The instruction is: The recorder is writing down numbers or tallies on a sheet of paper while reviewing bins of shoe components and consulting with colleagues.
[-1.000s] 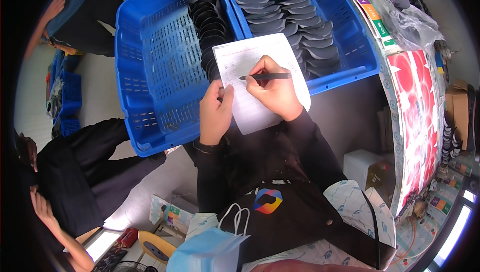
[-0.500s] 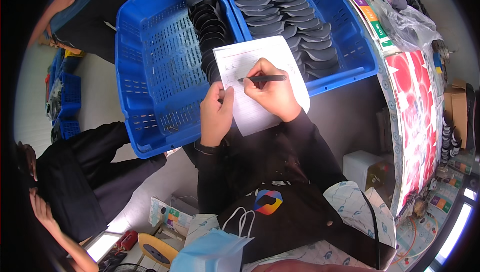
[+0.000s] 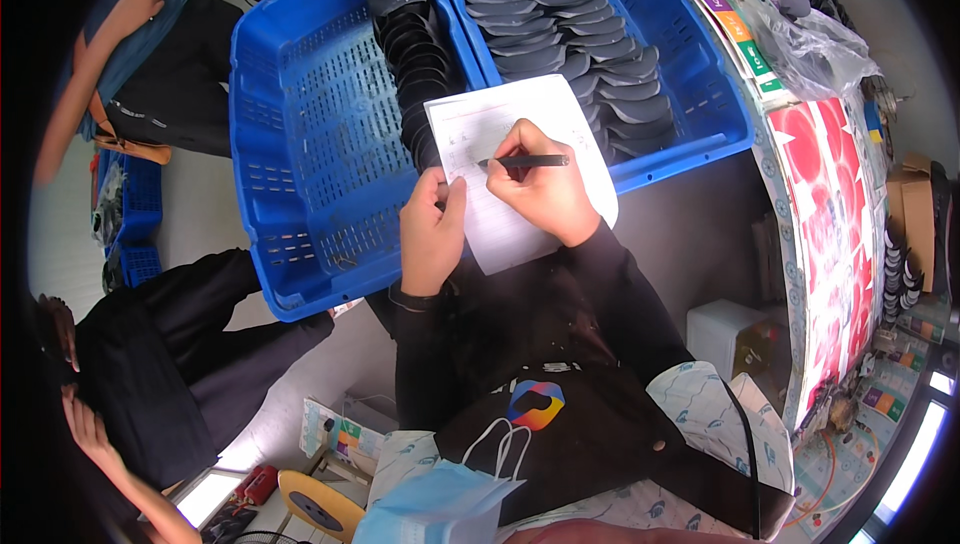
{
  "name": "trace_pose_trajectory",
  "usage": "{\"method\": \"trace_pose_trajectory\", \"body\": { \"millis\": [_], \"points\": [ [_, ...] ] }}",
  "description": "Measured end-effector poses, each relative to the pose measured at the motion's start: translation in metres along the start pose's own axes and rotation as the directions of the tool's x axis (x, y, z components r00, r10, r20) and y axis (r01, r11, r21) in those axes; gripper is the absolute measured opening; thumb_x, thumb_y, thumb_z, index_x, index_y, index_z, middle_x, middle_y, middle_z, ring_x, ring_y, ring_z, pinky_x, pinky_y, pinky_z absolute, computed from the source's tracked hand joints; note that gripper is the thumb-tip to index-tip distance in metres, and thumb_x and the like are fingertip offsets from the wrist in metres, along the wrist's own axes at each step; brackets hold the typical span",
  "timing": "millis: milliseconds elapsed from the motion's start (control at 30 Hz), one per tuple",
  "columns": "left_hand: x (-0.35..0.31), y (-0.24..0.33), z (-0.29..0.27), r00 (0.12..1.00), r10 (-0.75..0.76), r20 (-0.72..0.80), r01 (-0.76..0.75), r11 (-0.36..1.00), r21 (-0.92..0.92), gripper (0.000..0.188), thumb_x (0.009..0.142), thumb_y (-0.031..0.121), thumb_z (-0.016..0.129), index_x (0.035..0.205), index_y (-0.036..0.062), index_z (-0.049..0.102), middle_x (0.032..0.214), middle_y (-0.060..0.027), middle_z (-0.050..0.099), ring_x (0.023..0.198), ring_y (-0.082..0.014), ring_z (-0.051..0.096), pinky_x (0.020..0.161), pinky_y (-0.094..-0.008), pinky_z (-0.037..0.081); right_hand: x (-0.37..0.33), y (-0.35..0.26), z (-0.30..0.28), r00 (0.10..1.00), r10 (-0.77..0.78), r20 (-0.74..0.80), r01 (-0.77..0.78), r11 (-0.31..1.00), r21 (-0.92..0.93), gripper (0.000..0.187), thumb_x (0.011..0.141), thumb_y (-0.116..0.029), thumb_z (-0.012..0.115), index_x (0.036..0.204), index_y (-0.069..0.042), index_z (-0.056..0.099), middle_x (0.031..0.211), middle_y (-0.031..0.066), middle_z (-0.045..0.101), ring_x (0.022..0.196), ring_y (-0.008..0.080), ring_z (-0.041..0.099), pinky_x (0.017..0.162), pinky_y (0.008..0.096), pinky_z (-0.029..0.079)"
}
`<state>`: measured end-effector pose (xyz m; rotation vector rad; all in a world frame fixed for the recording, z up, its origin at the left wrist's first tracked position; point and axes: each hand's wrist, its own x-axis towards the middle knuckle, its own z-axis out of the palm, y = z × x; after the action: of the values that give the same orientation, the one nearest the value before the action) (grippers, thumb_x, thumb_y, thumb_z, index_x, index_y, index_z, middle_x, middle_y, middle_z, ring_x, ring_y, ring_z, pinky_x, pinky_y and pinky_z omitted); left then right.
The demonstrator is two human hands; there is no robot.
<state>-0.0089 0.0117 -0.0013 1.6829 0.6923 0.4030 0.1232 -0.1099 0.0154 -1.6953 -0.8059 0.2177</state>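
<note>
A white lined notepad [image 3: 505, 229] is tilted in front of me, overlapping the near edges of two blue crates. My left hand [image 3: 432, 234] pinches its left edge between thumb and fingers. In my right hand [image 3: 545, 184] is a black pen [image 3: 535, 161], its tip on the upper part of the page, where small handwriting shows. Just beyond the pad, dark curved pieces [image 3: 415, 64] stand in a row inside the left crate [image 3: 320, 144]. More grey curved pieces [image 3: 625, 94] fill rows in the right crate [image 3: 700, 74].
On the right runs a table [image 3: 815, 244] covered with printed sheets, bearing a clear plastic bag [image 3: 815, 49]. A white box [image 3: 725, 334] stands below it. Two people are on my left, one far [image 3: 130, 14], one nearer [image 3: 150, 374]. A blue mask [image 3: 440, 504] hangs low in front.
The pen tip has shifted very slightly on the page, and more writing shows there. My left hand keeps its hold. The far person's arms have moved.
</note>
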Motion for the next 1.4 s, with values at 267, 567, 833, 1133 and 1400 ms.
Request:
{"method": "trace_pose_trajectory", "body": {
  "millis": [267,567,833,1133,1400],
  "points": [
    [-0.009,-0.001,0.015,0.995,0.021,0.097,0.001,0.975,-0.223,0.017,0.104,0.014,0.061,0.11,-0.002,0.064,0.082,-0.0013,0.06,0.068,-0.0089,0.051,0.06,-0.0289,0.043,-0.008,-0.004,-0.063,0.97,-0.064,-0.233,0.183,0.824,0.537,0.01,0.097,-0.009,0.064,0.09,-0.003,0.063,0.095,0.0049,0.062,0.09,0.015,0.061,0.081,0.0281,0.048],
    [-0.006,-0.005,0.025,0.995,0.092,0.028,-0.088,0.99,-0.112,0.018,0.103,0.012,0.06,0.091,0.0029,0.052,0.068,0.0008,0.05,0.051,-0.0048,0.042,0.043,-0.0248,0.032,0.012,-0.116,-0.268,0.537,-0.052,-0.842,0.617,0.704,0.35,0.065,0.102,-0.007,0.052,0.161,-0.005,0.023,0.079,0.0056,0.062,0.055,0.0056,0.04,0.051,0.021,0.032],
    [0.004,-0.017,0.013,0.995,0.098,-0.014,-0.099,0.993,-0.068,0.012,0.101,0.01,0.061,0.095,-0.0001,0.059,0.069,-0.0016,0.057,0.051,-0.0076,0.049,0.043,-0.0275,0.035,-0.108,-0.182,-0.294,-0.458,-0.868,0.194,0.494,-0.066,0.867,0.029,0.103,-0.02,0.058,0.105,0.006,0.072,0.077,0.0126,0.062,0.055,0.0117,0.052,0.049,0.0289,0.031],
    [0.009,-0.032,0.017,0.989,0.147,0.032,-0.142,0.982,-0.121,0.013,0.103,0.01,0.058,0.092,0.0021,0.057,0.073,-0.0006,0.059,0.057,-0.0065,0.048,0.048,-0.0253,0.035,-0.13,-0.166,-0.293,-0.316,-0.936,0.159,0.499,-0.022,0.866,0.026,0.102,-0.022,0.063,0.109,0.001,0.072,0.077,0.0157,0.064,0.048,0.0118,0.048,0.045,0.0294,0.031],
    [0.0,-0.014,0.021,0.993,0.113,0.045,-0.108,0.989,-0.103,0.012,0.104,0.011,0.058,0.096,0.0026,0.059,0.074,0.0006,0.058,0.056,-0.0051,0.046,0.046,-0.0245,0.033,-0.129,-0.164,-0.293,-0.321,-0.937,0.138,0.487,-0.039,0.872,0.024,0.101,-0.022,0.063,0.107,0.0,0.073,0.076,0.0137,0.063,0.048,0.0111,0.048,0.046,0.0287,0.031]
  ]
}}
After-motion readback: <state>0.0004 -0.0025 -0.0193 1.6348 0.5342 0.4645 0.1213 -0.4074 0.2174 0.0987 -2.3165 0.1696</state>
